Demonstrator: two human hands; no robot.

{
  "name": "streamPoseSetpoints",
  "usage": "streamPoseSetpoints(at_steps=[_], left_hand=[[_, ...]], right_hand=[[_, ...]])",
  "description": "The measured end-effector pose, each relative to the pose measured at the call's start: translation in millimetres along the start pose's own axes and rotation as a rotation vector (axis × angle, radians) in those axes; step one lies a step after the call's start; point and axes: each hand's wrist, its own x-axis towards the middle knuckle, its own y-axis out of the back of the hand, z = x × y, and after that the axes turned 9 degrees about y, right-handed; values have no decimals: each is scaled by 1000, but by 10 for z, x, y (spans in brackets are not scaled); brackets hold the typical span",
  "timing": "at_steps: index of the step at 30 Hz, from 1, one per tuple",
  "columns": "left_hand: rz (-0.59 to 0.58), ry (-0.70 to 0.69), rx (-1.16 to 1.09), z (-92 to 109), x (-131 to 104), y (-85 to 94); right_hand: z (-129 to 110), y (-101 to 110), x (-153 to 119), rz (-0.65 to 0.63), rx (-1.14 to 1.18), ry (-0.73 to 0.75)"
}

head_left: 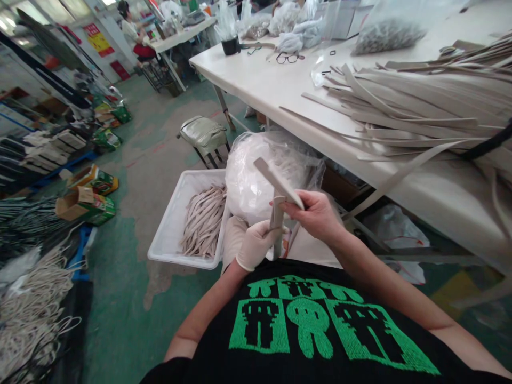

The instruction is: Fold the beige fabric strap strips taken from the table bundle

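In front of my chest, my left hand (256, 242), in a white glove, is closed around a flat beige strap (277, 216) that stands roughly upright. My bare right hand (316, 213) pinches a second beige strap (276, 178), which slants up to the left. The two pieces cross or touch near my right fingertips; whether they are joined I cannot tell. Just beyond my hands bulges a clear plastic bag (250, 178) with pale contents. To its left a white plastic bin (166, 237) holds a heap of similar narrow strips (204, 221).
A white table (256, 80) runs along the right, with a pile of long beige straps (416, 101), glasses (288, 57) and a bag of small parts (388, 37). A padded stool (203, 133) stands behind the bin. Cartons (86, 205) sit left. A person (136, 34) sits far back.
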Motion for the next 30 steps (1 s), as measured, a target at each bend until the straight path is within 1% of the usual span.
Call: streamPoseSetpoints(at_steps=[2,4,6,9,10,11,13,15,16,17,19,22,24,26,27,28,30], left_hand=[[-63,12,52,-122,-32,20],[-86,76,70,-259,-77,84],[-110,159,45,-379,-133,189],[-226,290,-115,-532,-257,406],[-249,320,-207,-581,-316,487],[-241,334,-309,-628,-386,571],[-136,307,-490,-700,-551,748],[22,226,-617,-709,-738,955],[106,170,-658,-680,-832,1077],[185,105,-682,-626,-922,1211],[344,-59,-693,-455,-1072,1514],[475,-279,-545,-137,-1167,2009],[525,-380,-412,26,-1104,2331],[537,-388,-288,96,-932,2625],[552,-354,-235,92,-812,2755],[591,-281,-168,65,-675,2869],[717,-86,6,-41,-377,3027]], right_hand=[[-42,108,24,135,75,-15],[-74,208,59,233,131,-36],[-91,285,94,309,166,-47],[-59,352,133,433,199,-33],[-28,362,139,461,204,-35],[12,365,139,477,209,-44],[117,351,121,477,226,-92],[240,316,73,470,248,-167],[305,294,39,459,256,-210],[370,273,0,438,260,-254],[494,238,-87,375,257,-337],[638,204,-233,301,245,-444],[695,191,-334,264,223,-486],[730,184,-434,208,189,-507],[745,183,-483,183,172,-509],[762,185,-531,168,158,-509],[805,194,-623,150,132,-519]])
